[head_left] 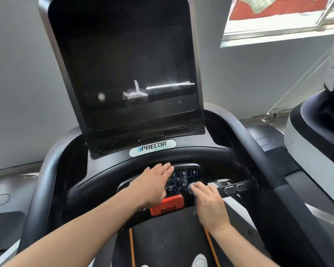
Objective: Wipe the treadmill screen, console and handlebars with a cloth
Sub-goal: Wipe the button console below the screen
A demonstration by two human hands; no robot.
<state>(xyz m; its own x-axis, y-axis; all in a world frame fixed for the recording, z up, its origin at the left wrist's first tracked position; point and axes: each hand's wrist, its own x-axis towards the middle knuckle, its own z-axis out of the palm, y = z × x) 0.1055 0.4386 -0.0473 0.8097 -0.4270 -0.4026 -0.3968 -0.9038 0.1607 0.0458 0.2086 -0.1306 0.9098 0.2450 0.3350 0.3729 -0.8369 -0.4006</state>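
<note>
Right hand [210, 203] bunches a pale cloth [191, 186] against the keypad [183, 178] at the console's [108, 178] near edge, while the left hand [154, 185] lies flat, fingers straight, just beside it. Unwiped handlebars [258, 151] run rightward and away, nearer the cloth hand; the screen [123, 64] stands directly beyond.
</note>
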